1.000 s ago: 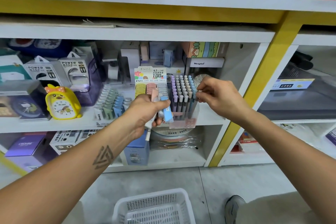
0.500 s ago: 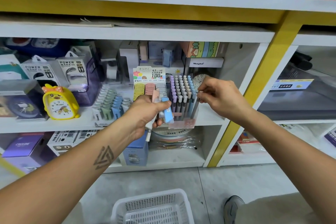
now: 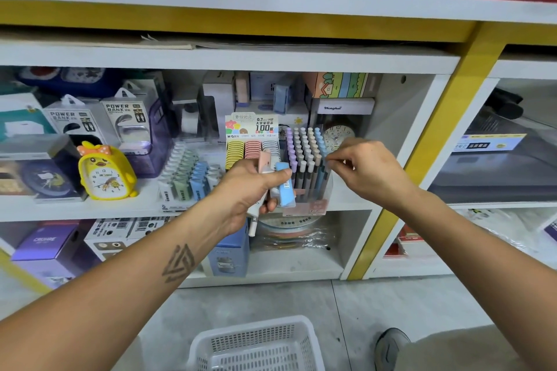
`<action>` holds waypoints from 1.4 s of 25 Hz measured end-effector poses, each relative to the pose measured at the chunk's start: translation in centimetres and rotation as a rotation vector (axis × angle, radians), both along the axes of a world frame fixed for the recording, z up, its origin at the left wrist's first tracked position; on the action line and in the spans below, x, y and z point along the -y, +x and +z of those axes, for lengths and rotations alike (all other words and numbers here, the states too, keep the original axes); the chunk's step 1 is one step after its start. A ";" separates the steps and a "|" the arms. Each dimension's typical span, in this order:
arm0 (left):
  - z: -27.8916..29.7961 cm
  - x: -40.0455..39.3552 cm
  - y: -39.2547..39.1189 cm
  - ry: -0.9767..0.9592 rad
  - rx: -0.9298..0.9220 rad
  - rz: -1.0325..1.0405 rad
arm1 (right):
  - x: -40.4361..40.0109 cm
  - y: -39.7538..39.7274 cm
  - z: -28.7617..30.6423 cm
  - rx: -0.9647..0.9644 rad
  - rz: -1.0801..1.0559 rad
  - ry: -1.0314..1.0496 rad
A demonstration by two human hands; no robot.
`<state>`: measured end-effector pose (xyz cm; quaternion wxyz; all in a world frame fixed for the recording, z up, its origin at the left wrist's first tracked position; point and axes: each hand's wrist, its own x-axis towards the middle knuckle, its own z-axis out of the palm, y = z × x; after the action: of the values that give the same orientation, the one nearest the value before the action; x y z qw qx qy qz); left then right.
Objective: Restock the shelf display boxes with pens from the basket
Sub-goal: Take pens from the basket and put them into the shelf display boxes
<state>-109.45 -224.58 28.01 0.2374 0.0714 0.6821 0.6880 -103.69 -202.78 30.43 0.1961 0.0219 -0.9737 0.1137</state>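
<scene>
While the left hand [image 3: 250, 190] grips spare pens [image 3: 281, 182] as ready stock, the right hand [image 3: 366, 173] pinches one pen [image 3: 323, 169]. It lowers into the display box [image 3: 310, 190], right side.

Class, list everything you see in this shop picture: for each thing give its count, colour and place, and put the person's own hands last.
pen display box: one, clear, rows of purple, grey and blue pens, middle shelf centre
lead refill display: one, yellow, pink and grey stacks, left of the pen display box
duck clock: one, yellow, middle shelf left
power bank packs: two, grey, behind the duck clock
basket: one, white, on the floor
shoe: one, grey, right of the basket
left hand: holds pink, blue and white pens
right hand: fingertips pinch at the pen display box's right edge
</scene>
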 end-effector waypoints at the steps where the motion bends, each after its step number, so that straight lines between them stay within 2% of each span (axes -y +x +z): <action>1: 0.1 0.0 0.0 0.012 -0.011 -0.015 | 0.5 0.0 0.3 -0.041 0.024 -0.046; 3: 0.1 -0.1 0.1 0.039 -0.031 -0.041 | 1.7 0.2 1.0 0.037 0.108 -0.378; 5: 0.1 -0.2 0.3 0.066 -0.042 -0.041 | 3.2 0.5 1.4 0.310 0.207 -0.738; 8: 0.1 -0.2 0.2 0.109 -0.055 0.007 | 5.0 0.7 0.9 0.516 0.255 -0.916; 12: 0.2 0.2 -0.2 0.138 -0.066 0.045 | 5.5 -0.1 0.5 0.462 0.200 -1.115; 15: 0.3 0.8 -0.7 0.122 -0.051 0.038 | 4.7 -0.8 0.4 0.372 0.150 -1.112; 18: 0.4 1.4 -1.1 0.129 -0.030 0.052 | 4.2 -1.4 0.2 0.287 0.073 -1.022; 21: 0.8 1.8 -1.7 0.157 -0.051 0.119 | 3.8 -1.6 0.4 0.285 0.059 -0.931; 24: 0.9 2.1 -2.1 0.107 -0.101 0.146 | 3.9 -1.3 0.7 0.312 0.105 -0.856; 27: 0.8 2.0 -1.8 0.051 -0.111 0.112 | 4.0 -1.0 1.1 0.296 0.168 -0.940; 31: 1.0 2.1 -1.9 0.078 -0.052 0.102 | 2.5 -0.8 2.1 0.121 0.128 -1.046; 33: 1.4 2.7 -2.4 0.105 -0.027 0.148 | 2.0 -0.6 2.3 0.126 0.104 -0.962; 35: 1.6 3.5 -2.8 0.110 -0.016 0.189 | 2.6 -0.8 2.5 0.158 0.102 -0.761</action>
<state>-112.26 -228.08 29.65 0.1616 0.0251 0.6488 0.7432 -104.48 -205.35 32.90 0.1089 -0.0127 -0.8717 0.4777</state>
